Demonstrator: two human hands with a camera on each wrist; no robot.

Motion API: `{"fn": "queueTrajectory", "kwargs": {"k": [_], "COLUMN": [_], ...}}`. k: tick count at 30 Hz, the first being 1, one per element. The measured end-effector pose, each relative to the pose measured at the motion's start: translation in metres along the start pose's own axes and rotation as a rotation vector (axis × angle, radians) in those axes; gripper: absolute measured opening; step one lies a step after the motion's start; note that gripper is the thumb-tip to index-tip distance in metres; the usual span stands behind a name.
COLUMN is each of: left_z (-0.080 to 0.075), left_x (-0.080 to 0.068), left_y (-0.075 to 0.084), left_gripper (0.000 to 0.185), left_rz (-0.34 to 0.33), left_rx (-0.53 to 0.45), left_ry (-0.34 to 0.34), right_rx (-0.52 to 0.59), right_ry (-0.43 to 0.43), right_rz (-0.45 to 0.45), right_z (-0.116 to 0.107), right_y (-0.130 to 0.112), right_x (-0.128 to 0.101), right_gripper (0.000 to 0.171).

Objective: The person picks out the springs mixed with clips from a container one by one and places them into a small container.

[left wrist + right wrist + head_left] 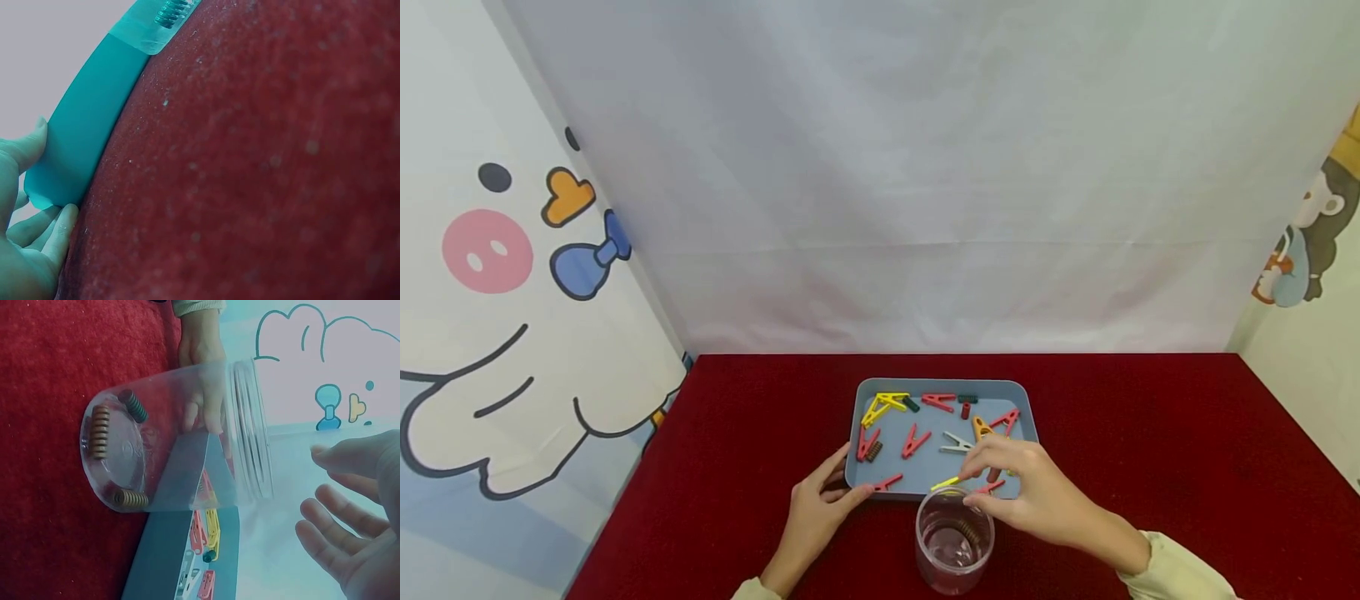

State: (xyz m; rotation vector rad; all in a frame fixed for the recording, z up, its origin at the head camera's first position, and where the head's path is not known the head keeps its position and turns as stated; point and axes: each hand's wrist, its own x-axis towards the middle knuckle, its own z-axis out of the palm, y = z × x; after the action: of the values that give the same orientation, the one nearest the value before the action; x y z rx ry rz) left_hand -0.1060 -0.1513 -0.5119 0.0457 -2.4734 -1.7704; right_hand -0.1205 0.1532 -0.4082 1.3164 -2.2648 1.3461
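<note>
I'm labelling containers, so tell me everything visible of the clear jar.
The jar is clear and round, looks like plastic, and has a ridged neck with no lid on it. It stands upright on the red cloth, at the near side of the tray; whether they touch is unclear. Near its bottom lie three springs, one dark green, two brownish. The right hand is by its open mouth, apparently not touching it.

An open-mouthed clear jar (949, 546) stands upright beside the near edge of a blue-grey tray (925, 469), two brown springs (99, 432) and a dark green spring (133, 406) lying at the jar's bottom. The tray holds scattered V-shaped red clips (911, 447), yellow clips (891, 397), a pale clip (954, 448) and an orange clip (980, 424), with loose springs (874, 452) among them.
</note>
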Motion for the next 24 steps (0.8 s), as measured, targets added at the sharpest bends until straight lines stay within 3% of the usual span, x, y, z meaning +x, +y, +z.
{"fn": "queueTrajectory", "kwargs": {"k": [4,12,24], "left_z": [0.0,-0.001,0.0], "left_x": [-0.001,-0.001,0.0], "left_y": [0.0,0.001,0.0], "left_gripper": [0.067,0.068,0.068], "left_rz": [-0.003,-0.006,-0.004], "left_rx": [0.003,0.013,-0.017], "left_ry": [-0.002,0.0,-0.004], "right_rx": [-0.029,-0.068,-0.104], "right_ry": [-0.004,0.004,0.011], "right_rz": [0.044,0.021,0.069], "right_z": [-0.002,-0.005,-0.008], "right_y": [0.0,0.006,0.016], "right_x": [0.002,0.008,0.012], "right_gripper": [0.031,0.034,0.033]}}
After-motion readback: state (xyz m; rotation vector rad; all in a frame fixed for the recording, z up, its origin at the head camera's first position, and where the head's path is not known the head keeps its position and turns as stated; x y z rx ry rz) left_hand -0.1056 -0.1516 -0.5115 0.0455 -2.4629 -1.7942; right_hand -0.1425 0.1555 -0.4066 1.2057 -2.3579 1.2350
